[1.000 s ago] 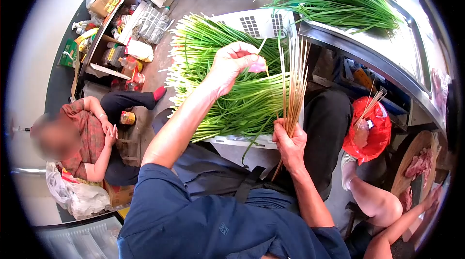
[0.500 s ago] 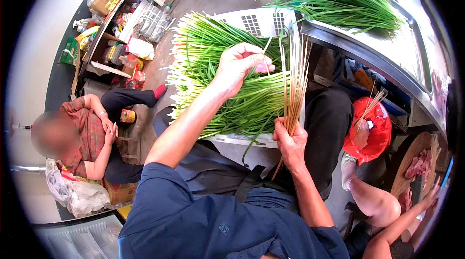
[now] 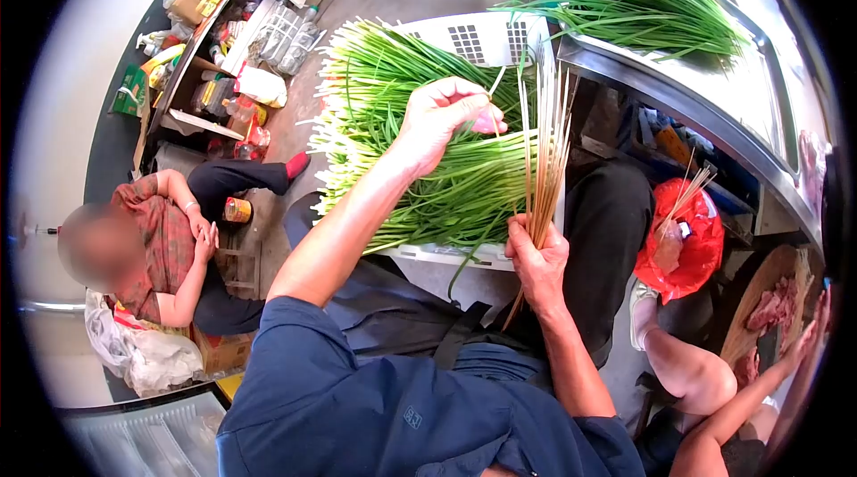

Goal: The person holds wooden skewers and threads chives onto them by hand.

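Observation:
Over a white crate (image 3: 486, 38) heaped with long green stalks (image 3: 428, 182), my left hand (image 3: 439, 124) is closed, pinching a thin pale strand (image 3: 496, 82) between thumb and fingers. Something pink shows at the fingertips, too small to tell. Near the crate's lower right corner, my right hand (image 3: 538, 263) is wrapped round a bundle of thin wooden skewers (image 3: 543, 165). The skewers fan upward in front of the stalks' right end, and their lower ends stick out below the hand.
More green stalks (image 3: 625, 0) lie on a metal-edged counter (image 3: 661, 80). A red bag (image 3: 701, 254) holds skewers. Meat lies on a round board (image 3: 745, 316), near a co-worker's hand (image 3: 797, 348). A seated person (image 3: 161, 236) is at left, below cluttered shelves (image 3: 192, 66).
My left hand has shifted slightly right with the pale strand. My right hand has barely moved and keeps the skewers. The co-worker's hand at far right has changed position a little near the board.

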`<state>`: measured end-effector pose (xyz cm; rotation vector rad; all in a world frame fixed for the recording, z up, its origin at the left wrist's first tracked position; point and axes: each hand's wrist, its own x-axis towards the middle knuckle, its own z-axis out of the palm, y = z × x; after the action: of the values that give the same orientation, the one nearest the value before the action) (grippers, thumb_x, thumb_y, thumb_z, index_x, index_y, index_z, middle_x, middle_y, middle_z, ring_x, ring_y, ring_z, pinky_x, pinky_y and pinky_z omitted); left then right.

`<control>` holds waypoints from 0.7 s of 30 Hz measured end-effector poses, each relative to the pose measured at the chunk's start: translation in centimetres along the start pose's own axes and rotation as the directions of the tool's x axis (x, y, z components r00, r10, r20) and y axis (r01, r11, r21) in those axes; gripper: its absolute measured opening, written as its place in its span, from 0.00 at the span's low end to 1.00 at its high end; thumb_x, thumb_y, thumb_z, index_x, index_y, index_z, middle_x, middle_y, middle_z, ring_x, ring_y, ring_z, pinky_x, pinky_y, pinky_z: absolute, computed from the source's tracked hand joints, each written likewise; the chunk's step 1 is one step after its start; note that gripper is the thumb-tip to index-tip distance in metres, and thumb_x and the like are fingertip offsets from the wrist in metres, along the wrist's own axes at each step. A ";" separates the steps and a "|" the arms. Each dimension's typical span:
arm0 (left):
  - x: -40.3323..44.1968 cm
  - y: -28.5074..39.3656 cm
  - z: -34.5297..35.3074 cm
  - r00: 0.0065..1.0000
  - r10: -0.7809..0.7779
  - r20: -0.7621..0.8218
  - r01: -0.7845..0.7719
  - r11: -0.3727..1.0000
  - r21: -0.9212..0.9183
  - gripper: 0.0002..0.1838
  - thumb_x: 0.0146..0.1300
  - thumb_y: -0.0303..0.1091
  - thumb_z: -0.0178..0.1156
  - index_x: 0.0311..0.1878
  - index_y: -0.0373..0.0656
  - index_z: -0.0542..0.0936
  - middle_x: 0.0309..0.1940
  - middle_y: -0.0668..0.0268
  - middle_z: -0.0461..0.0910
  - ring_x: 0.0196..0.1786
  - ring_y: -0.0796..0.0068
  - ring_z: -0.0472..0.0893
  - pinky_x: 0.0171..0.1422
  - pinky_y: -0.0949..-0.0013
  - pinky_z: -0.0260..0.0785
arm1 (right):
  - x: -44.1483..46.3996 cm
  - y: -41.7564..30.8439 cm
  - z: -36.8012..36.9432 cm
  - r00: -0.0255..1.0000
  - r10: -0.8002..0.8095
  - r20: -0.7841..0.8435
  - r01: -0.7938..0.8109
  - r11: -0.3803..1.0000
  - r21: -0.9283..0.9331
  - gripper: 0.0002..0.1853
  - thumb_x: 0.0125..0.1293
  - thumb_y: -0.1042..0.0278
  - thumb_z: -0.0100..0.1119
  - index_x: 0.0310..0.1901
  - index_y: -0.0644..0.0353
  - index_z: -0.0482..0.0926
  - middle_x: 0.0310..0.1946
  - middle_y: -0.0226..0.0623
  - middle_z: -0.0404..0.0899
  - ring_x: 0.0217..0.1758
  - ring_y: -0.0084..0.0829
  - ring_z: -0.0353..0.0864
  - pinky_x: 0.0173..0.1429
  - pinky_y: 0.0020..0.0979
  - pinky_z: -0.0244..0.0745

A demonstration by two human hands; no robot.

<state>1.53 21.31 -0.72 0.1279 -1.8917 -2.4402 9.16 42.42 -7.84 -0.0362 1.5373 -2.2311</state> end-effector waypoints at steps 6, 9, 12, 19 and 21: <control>0.3 1.0 -0.9 0.993 -0.087 0.084 0.085 0.996 0.031 0.07 0.64 0.29 0.60 0.39 0.36 0.79 0.36 0.57 0.83 0.40 0.66 0.84 0.48 0.66 0.76 | -0.1 -0.1 0.1 1.000 -0.010 0.019 0.011 1.000 -0.004 0.07 0.66 0.69 0.58 0.41 0.63 0.77 0.18 0.26 0.72 0.16 0.12 0.61 0.21 0.18 0.54; 0.3 0.9 -0.9 0.991 -0.117 0.064 0.115 0.993 0.036 0.08 0.63 0.29 0.60 0.41 0.35 0.80 0.38 0.57 0.83 0.43 0.68 0.82 0.50 0.68 0.74 | -0.1 0.0 0.1 1.000 -0.019 0.013 0.019 1.000 -0.022 0.06 0.66 0.69 0.58 0.40 0.63 0.77 0.18 0.26 0.72 0.17 0.13 0.62 0.21 0.18 0.55; 0.3 0.9 -0.7 0.986 -0.134 0.099 0.120 0.984 0.134 0.08 0.60 0.28 0.62 0.41 0.35 0.81 0.40 0.60 0.83 0.46 0.71 0.81 0.54 0.69 0.71 | -0.1 0.0 0.2 1.000 -0.024 -0.002 0.024 0.999 -0.023 0.06 0.66 0.69 0.58 0.40 0.63 0.77 0.18 0.26 0.72 0.17 0.13 0.62 0.21 0.18 0.55; -0.3 0.4 -0.9 0.959 -0.238 0.154 0.178 0.930 0.323 0.06 0.58 0.28 0.65 0.38 0.39 0.83 0.40 0.68 0.82 0.44 0.80 0.78 0.56 0.72 0.67 | -0.3 -0.7 0.1 0.998 0.058 -0.013 -0.058 0.997 -0.047 0.07 0.67 0.68 0.57 0.38 0.63 0.76 0.20 0.24 0.71 0.22 0.14 0.66 0.26 0.19 0.60; 0.2 1.1 -2.0 0.973 -0.185 0.137 0.113 0.903 0.415 0.08 0.61 0.27 0.63 0.43 0.39 0.83 0.40 0.69 0.83 0.44 0.81 0.79 0.53 0.75 0.70 | -0.1 -0.9 0.0 0.997 0.077 -0.014 -0.077 0.996 -0.055 0.07 0.68 0.68 0.57 0.38 0.63 0.76 0.20 0.24 0.71 0.21 0.14 0.66 0.26 0.19 0.59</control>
<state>1.50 19.04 -0.15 0.0799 -2.5370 -2.1653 9.00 42.70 -6.99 0.0196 1.5791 -2.1328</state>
